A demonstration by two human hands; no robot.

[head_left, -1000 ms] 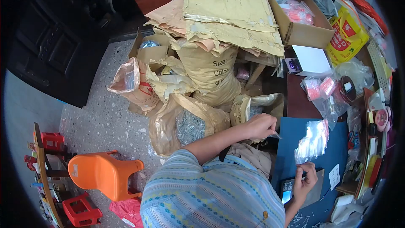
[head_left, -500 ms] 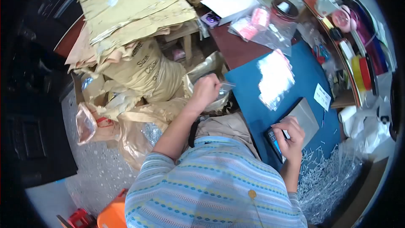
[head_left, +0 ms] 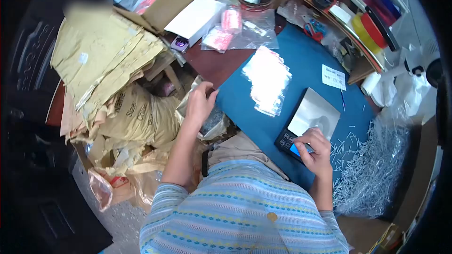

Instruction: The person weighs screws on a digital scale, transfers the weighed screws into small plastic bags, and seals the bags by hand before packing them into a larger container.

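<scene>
My left hand [head_left: 200,106] is over an open paper bag [head_left: 217,124] beside the blue mat's left edge, its thumb and fingers apart and nothing visible between them. Over the lower part of a digital scale [head_left: 313,113] is my right hand [head_left: 314,150], fingers curled near the lit display; what they hold, if anything, is hidden. Shiny clear plastic packets [head_left: 267,80] lie overlapping on the blue mat [head_left: 230,96]. Right of my right hand, many small metal pins [head_left: 351,171] lie loose and on clear plastic.
A white box [head_left: 195,16] and a cardboard box [head_left: 172,0] stand at the back. Stacked paper sacks [head_left: 103,56] are at the left. A shelf [head_left: 351,23] with tape rolls borders the right. A printed slip [head_left: 334,77] and a pen [head_left: 343,100] lie beyond the scale.
The view has swung toward the mat and scale. My left hand has opened, and the small clear packet seen in it earlier no longer shows. My right hand has moved from the packets to the scale.
</scene>
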